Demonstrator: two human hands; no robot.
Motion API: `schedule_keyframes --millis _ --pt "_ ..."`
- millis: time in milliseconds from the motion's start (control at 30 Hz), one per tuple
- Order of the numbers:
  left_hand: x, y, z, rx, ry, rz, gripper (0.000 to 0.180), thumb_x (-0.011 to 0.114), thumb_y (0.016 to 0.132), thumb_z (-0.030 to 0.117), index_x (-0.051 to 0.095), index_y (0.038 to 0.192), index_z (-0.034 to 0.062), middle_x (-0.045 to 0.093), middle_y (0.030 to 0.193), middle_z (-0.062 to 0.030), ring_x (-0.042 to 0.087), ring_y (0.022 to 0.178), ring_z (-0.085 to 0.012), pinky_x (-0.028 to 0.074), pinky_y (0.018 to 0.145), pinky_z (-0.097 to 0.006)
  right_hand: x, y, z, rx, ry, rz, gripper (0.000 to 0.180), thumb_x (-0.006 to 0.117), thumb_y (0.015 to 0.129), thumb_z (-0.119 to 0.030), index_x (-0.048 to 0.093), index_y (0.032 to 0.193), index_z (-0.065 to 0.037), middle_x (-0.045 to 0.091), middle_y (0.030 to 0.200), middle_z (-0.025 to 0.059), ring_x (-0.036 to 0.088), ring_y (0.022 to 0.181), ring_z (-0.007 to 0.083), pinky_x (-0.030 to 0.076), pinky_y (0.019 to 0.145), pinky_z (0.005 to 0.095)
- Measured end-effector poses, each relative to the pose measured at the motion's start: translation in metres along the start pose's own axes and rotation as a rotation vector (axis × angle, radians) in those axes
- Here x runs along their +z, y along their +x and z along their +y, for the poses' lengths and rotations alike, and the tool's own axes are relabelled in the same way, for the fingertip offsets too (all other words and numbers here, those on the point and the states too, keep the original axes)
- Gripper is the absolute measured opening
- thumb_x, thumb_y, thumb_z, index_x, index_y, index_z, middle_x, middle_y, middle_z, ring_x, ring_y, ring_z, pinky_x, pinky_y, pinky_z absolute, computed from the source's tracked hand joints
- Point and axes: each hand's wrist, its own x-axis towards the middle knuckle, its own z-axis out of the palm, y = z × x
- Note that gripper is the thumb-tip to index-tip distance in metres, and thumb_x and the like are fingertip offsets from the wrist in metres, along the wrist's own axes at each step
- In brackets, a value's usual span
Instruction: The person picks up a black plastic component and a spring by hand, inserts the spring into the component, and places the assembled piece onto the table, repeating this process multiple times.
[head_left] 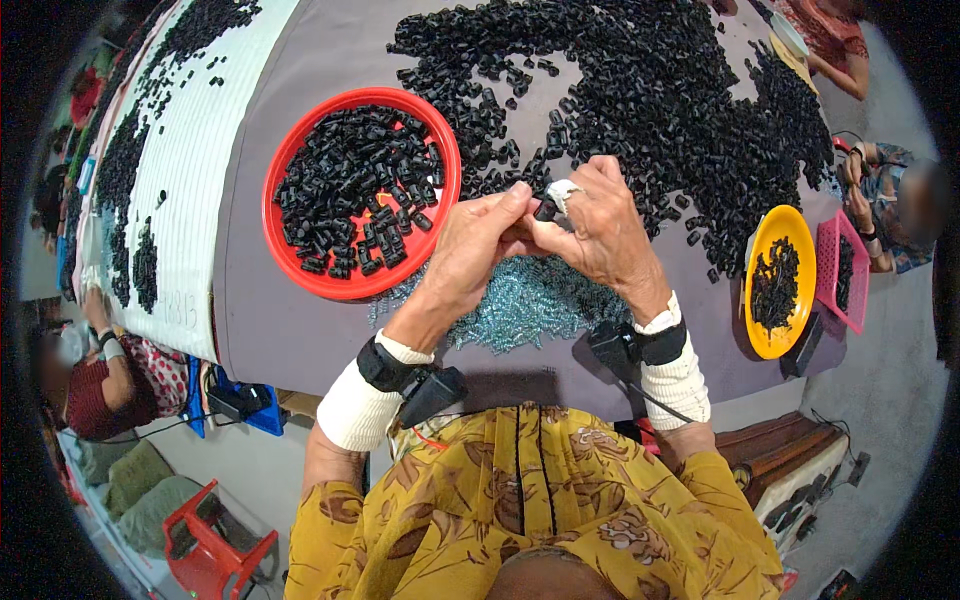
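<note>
I see my left hand (475,235) and right hand (595,225) together pinching one small black part (545,210) above the screw pile (520,305), beside the red bowl (290,150) near the tabletop's middle.

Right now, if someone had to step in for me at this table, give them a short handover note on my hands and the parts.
Left hand: pinched with the right on a small black plastic piece, held above the table.
Right hand: fingers closed on the same piece; a white wrap sits on one finger.
Parts: red bowl of black pieces at the left; big loose heap of black pieces ahead; pile of small silvery screws under the hands; yellow dish with a few black pieces at the right.
Done: red bowl is nearly full.
Left: the large heap remains on the grey table.
</note>
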Motion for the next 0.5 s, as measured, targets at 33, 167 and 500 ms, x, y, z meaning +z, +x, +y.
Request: schedule_keyframes --millis 33,167,500 --pt "0.0005 0.0002 0.0002 -0.016 -0.001 -0.002 0.034 0.053 0.095 0.034 0.062 0.092 0.0016 0.065 0.085 -0.0058 0.063 0.076 -0.0132 0.052 0.072 -0.026 -0.0005 -0.0005 0.0007 0.005 0.007 -0.002 0.023 0.07 0.068 -0.022 0.055 0.064 -0.005 0.052 0.064 0.0086 0.051 0.065 0.0257 0.038 0.069 0.0383" --pt "-0.001 0.0 0.002 -0.044 0.051 -0.08 0.023 0.054 0.095 0.023 0.063 0.095 0.0016 0.064 0.088 -0.0032 0.061 0.079 -0.0107 0.051 0.072 -0.027 0.0024 -0.0022 0.0026 0.011 -0.002 0.006 0.025 0.069 0.067 -0.025 0.056 0.061 -0.004 0.054 0.063 0.0093 0.052 0.064 0.0265 0.038 0.07 0.0389" --pt "-0.0088 -0.0045 0.0019 -0.022 0.213 -0.025 0.02 0.058 0.091 0.018 0.066 0.09 -0.0001 0.065 0.085 -0.0048 0.061 0.076 -0.0111 0.052 0.072 -0.027 0.009 -0.0074 0.0008 -0.035 -0.012 0.003 0.03 0.066 0.068 -0.031 0.055 0.058 -0.004 0.054 0.059 0.011 0.054 0.06 0.0283 0.039 0.073 0.0397"
